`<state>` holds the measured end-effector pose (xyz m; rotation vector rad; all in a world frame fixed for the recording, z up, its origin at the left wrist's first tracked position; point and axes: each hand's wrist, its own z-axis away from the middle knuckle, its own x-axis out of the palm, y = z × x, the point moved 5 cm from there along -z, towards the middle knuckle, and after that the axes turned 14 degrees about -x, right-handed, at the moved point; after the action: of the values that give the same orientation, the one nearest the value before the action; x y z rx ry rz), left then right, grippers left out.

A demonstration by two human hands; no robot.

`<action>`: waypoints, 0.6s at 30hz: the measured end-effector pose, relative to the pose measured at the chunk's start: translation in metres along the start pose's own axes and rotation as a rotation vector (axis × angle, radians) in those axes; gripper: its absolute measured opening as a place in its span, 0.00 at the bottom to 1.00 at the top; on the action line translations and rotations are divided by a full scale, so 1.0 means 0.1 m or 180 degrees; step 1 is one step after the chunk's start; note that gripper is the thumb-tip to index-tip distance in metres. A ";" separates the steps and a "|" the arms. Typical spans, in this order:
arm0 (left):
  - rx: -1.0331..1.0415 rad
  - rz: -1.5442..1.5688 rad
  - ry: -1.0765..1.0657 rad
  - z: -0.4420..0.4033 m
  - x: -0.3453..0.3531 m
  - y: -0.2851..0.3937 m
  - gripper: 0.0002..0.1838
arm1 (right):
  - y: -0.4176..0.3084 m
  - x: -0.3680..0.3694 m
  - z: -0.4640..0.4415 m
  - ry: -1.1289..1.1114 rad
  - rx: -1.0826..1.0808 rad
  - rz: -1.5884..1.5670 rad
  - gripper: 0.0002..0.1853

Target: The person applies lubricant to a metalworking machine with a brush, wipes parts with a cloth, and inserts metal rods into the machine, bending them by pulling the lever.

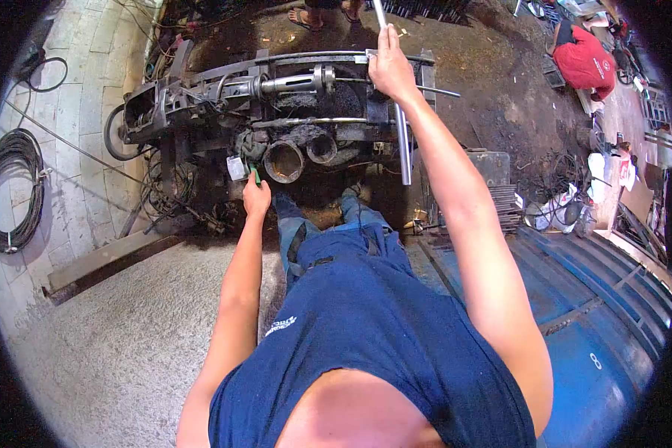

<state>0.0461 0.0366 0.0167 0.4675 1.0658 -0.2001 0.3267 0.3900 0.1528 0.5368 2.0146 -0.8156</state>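
A long machine (201, 101) with a metal shaft (291, 83) lies across the view before me. My left hand (257, 197) is closed around a small green object (255, 175), just below a dark cloth-like bundle (252, 143) and a white label or packet (236, 168). Over the machine's right end, my right hand (390, 66) rests against a long shiny metal tube (404, 149), which runs past it above and below. How its fingers lie on the tube is hard to make out. Two round pipe openings (284, 162) face me between the hands.
A coiled black cable (13, 190) lies on the left. At the upper right a person in a red shirt (584, 64) bends down. Another person's sandalled feet (306, 19) show at the top. Blue metal panels (575, 358) lie at the lower right.
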 end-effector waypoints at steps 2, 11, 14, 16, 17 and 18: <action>0.0015 0.0009 0.0017 -0.01 0.01 0.00 0.28 | -0.01 -0.02 0.00 0.0005 -0.0004 0.0002 0.32; -0.0112 0.0069 -0.0115 0.05 -0.06 0.06 0.28 | -0.06 -0.03 -0.01 -0.0038 0.0121 -0.0206 0.32; -0.0139 0.0041 -0.0154 0.04 -0.06 0.05 0.28 | -0.02 0.04 -0.01 0.0106 0.0069 -0.0126 0.32; -0.0147 0.0033 -0.0178 0.02 -0.03 0.01 0.28 | -0.02 0.03 -0.02 0.0220 0.0020 -0.0036 0.32; -0.0103 0.0025 -0.0143 0.01 -0.02 0.00 0.28 | 0.01 0.00 -0.01 0.0419 0.0050 -0.0338 0.31; -0.0049 0.0023 -0.0111 0.00 0.00 -0.01 0.28 | 0.05 -0.04 0.02 0.0622 0.0080 -0.0629 0.30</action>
<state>0.0456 0.0358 0.0162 0.4523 1.0308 -0.1930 0.3326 0.3917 0.1540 0.4507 2.2665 -0.9384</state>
